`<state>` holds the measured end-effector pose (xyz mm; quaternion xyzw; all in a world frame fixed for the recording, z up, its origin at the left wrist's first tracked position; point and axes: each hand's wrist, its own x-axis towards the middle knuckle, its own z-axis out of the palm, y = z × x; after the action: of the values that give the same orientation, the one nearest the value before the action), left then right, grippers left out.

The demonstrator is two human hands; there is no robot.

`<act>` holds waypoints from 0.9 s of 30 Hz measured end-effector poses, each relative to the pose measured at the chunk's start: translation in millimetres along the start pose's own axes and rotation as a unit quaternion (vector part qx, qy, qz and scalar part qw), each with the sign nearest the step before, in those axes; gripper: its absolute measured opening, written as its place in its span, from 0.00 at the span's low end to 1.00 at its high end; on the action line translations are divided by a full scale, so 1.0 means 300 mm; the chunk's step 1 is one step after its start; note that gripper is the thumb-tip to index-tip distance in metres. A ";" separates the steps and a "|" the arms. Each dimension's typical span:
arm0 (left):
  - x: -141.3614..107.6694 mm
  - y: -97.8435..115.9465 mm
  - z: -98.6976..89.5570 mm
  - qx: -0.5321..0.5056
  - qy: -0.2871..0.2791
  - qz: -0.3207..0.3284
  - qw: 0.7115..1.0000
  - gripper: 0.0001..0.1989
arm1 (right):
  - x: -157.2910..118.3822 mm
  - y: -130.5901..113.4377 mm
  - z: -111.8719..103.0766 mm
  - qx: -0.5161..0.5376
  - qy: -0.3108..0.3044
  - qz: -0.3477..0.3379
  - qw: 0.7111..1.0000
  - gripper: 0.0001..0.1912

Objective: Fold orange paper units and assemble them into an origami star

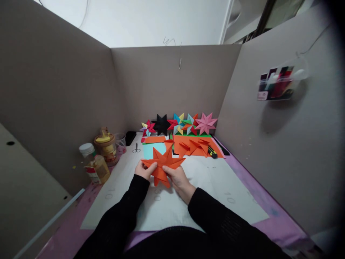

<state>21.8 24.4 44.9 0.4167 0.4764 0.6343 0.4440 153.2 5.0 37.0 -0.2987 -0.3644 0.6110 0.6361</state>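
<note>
Between my two hands I hold an orange folded-paper star [162, 162] above the white sheet on the table. My left hand [144, 169] grips its left side, thumb lying on the front face near the middle. The right-hand side is pinched by my right hand [180, 178], with that thumb also pressed close to the centre. Fingers behind the paper are mostly hidden. Beyond the star lie loose folded orange pieces [198, 145] on orange paper sheets [179, 140], and a light blue sheet [151, 151].
Finished paper stars, among them a black star [161, 124] and a pink star [206, 123], lean along the back panel. Small scissors [136, 148] lie left, a yellow-black cutter [212, 152] right. A bottle [95, 164], a jar [106, 146] and a clear cup [120, 141] line the left edge.
</note>
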 end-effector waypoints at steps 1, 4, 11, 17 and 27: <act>0.002 -0.001 -0.001 -0.007 -0.004 -0.005 1.000 0.22 | 0.000 -0.003 0.002 -0.002 0.004 -0.007 1.000 0.20; 0.012 0.000 -0.006 -0.030 -0.023 -0.011 0.999 0.24 | 0.000 -0.014 0.004 -0.023 0.021 -0.034 0.999 0.19; 0.029 0.019 -0.022 0.017 0.022 0.009 1.000 0.16 | 0.012 -0.013 -0.008 -0.053 0.046 -0.059 0.996 0.18; 0.024 0.022 -0.022 0.010 0.018 -0.028 0.999 0.16 | 0.026 0.007 -0.025 -0.049 0.063 -0.049 0.996 0.19; 0.020 0.022 -0.020 0.005 0.025 -0.059 0.998 0.17 | 0.035 0.008 -0.032 -0.059 0.096 -0.058 0.992 0.14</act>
<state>13.5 27.6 50.6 0.3738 0.5142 0.6151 0.4664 159.6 16.3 30.6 -0.3716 -0.3540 0.5191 0.6835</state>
